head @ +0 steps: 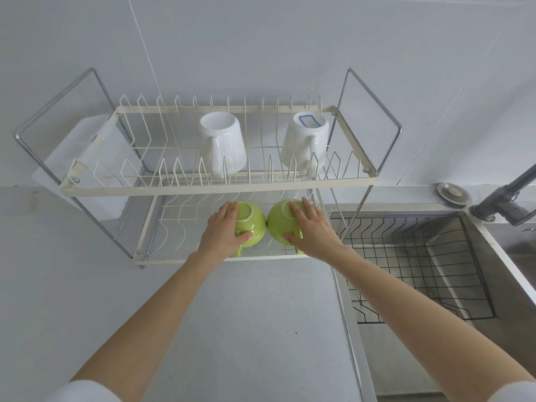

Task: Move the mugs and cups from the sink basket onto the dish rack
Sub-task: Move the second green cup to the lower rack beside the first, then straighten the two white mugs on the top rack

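Two green cups stand upside down side by side on the lower shelf of the cream wire dish rack (pixel 220 187). My left hand (pixel 224 232) grips the left green cup (pixel 253 224) over its base and side. My right hand (pixel 311 230) grips the right green cup (pixel 280 224) the same way. Two white mugs rest upside down on the upper shelf: one in the middle (pixel 224 143), one to the right (pixel 304 142) with a blue label on its base. The dark wire sink basket (pixel 406 256) in the sink at the right holds nothing.
A steel sink (pixel 490 274) lies at the right with a grey tap (pixel 504 201) and a round metal cap (pixel 453 192) behind it. A white board (pixel 95 149) hangs at the rack's left end. Grey countertop (pixel 246 329) runs in front of the rack.
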### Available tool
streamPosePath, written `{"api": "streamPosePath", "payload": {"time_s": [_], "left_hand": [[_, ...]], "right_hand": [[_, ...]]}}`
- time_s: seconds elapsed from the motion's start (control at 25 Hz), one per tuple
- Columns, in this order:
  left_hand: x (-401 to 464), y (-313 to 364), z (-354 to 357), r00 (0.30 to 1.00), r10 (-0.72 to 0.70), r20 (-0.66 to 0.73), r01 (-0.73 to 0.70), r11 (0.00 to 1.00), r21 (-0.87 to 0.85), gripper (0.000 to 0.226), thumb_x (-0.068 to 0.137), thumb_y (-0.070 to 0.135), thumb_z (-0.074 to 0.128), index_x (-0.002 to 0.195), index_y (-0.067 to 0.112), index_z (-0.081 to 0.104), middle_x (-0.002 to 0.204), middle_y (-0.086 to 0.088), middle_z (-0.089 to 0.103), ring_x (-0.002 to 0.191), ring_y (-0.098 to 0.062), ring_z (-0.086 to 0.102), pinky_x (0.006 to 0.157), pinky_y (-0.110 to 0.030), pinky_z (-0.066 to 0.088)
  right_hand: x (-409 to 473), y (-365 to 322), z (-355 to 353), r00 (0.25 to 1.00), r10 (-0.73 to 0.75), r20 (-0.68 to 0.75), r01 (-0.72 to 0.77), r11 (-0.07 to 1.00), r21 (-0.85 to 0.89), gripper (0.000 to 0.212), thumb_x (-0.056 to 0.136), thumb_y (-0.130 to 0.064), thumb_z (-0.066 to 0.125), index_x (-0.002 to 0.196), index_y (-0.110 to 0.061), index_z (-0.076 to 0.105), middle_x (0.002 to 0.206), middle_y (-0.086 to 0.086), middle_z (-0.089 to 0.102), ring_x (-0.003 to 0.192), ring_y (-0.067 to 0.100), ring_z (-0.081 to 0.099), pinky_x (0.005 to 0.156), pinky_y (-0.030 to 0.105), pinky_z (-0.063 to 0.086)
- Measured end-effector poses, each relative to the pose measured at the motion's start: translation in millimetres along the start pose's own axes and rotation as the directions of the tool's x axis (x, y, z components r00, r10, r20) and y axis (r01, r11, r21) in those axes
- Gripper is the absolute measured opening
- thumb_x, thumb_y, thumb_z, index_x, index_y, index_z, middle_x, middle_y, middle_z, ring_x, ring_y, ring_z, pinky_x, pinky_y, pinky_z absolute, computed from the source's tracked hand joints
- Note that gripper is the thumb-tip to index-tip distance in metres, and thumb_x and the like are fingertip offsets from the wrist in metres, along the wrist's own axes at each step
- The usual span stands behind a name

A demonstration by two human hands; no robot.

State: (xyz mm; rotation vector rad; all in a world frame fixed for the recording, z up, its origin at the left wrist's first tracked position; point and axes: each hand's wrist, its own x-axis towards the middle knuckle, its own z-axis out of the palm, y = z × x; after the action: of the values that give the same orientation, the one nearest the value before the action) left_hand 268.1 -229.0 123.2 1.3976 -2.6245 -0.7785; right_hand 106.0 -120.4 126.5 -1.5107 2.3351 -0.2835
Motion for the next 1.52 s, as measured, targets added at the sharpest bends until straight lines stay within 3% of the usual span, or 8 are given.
{"api": "streamPosePath", "payload": {"time_s": [0.24,0.4,0.64,0.88,1.16,1.28,1.52], "left_hand": [[-12.3,6.4,-10.8,1.0,0.015,0.01,-0.016,0.992,0.127,0.073,0.087,0.031,0.056,0.144,0.012,0.016,0.157,-0.009,0.011,0.143,-0.028,0.015,0.109,-0.047,0.03],[-31.5,11.3,-15.4,0.997,0.064,-0.039,-0.05,0.959,0.278,0.066,0.086,0.04,0.052,0.14,0.012,0.026,0.152,-0.008,0.028,0.138,-0.028,0.029,0.11,-0.047,0.031],[-80.7,31.7,-27.6,0.983,0.12,-0.138,-0.076,0.954,0.29,0.054,0.088,0.042,0.047,0.136,0.02,0.037,0.142,-0.003,0.044,0.126,-0.028,0.045,0.102,-0.04,0.036],[-124.4,59.3,-57.6,0.952,0.189,-0.242,-0.125,0.958,0.257,0.044,0.09,0.036,0.047,0.131,0.021,0.044,0.139,0.001,0.049,0.123,-0.025,0.048,0.095,-0.036,0.04],[-142.0,88.0,-106.2,0.888,0.278,-0.367,-0.185,0.946,0.267,0.041,0.09,0.034,0.047,0.129,0.02,0.047,0.134,-0.001,0.054,0.121,-0.025,0.051,0.091,-0.038,0.043],[-136.0,97.1,-129.7,0.865,0.289,-0.411,-0.182,0.942,0.28,0.039,0.091,0.034,0.045,0.128,0.021,0.048,0.132,-0.001,0.055,0.12,-0.026,0.052,0.088,-0.037,0.044],[-95.9,99.3,-162.1,0.865,0.291,-0.408,-0.181,0.941,0.287,0.036,0.09,0.029,0.047,0.125,0.02,0.05,0.129,-0.003,0.056,0.119,-0.025,0.052,0.089,-0.038,0.044]], "right_hand": [[-16.6,-4.9,-3.8,0.997,-0.06,-0.05,0.053,0.99,-0.133,0.075,0.089,-0.037,0.054,0.147,-0.018,0.011,0.159,0.012,-0.007,0.146,0.031,-0.007,0.12,0.042,0.004],[-33.4,-11.8,-12.4,0.993,-0.092,-0.078,0.079,0.984,-0.157,0.072,0.09,-0.039,0.051,0.147,-0.019,0.013,0.159,0.008,-0.001,0.147,0.029,-0.009,0.12,0.042,0.001],[-75.4,-20.2,-25.2,0.976,-0.176,-0.132,0.152,0.972,-0.177,0.069,0.09,-0.044,0.047,0.147,-0.022,0.016,0.159,0.002,0.012,0.147,0.025,-0.001,0.12,0.042,-0.003],[-114.0,-30.7,-56.4,0.934,-0.282,-0.219,0.252,0.955,-0.158,0.062,0.089,-0.042,0.051,0.143,-0.021,0.03,0.153,0.002,0.03,0.144,0.021,0.02,0.118,0.034,0.013],[-129.2,-53.0,-106.8,0.864,-0.357,-0.355,0.323,0.934,-0.152,0.053,0.09,-0.037,0.052,0.139,-0.021,0.039,0.139,-0.001,0.047,0.127,0.022,0.041,0.1,0.031,0.036],[-124.9,-60.4,-130.7,0.836,-0.374,-0.401,0.33,0.927,-0.177,0.048,0.091,-0.035,0.05,0.137,-0.021,0.042,0.135,-0.001,0.049,0.123,0.021,0.044,0.091,0.031,0.04],[-88.3,-68.6,-167.3,0.864,-0.307,-0.398,0.269,0.951,-0.15,0.045,0.093,-0.032,0.048,0.136,-0.02,0.042,0.136,0.002,0.048,0.128,0.025,0.041,0.096,0.037,0.041]]}}
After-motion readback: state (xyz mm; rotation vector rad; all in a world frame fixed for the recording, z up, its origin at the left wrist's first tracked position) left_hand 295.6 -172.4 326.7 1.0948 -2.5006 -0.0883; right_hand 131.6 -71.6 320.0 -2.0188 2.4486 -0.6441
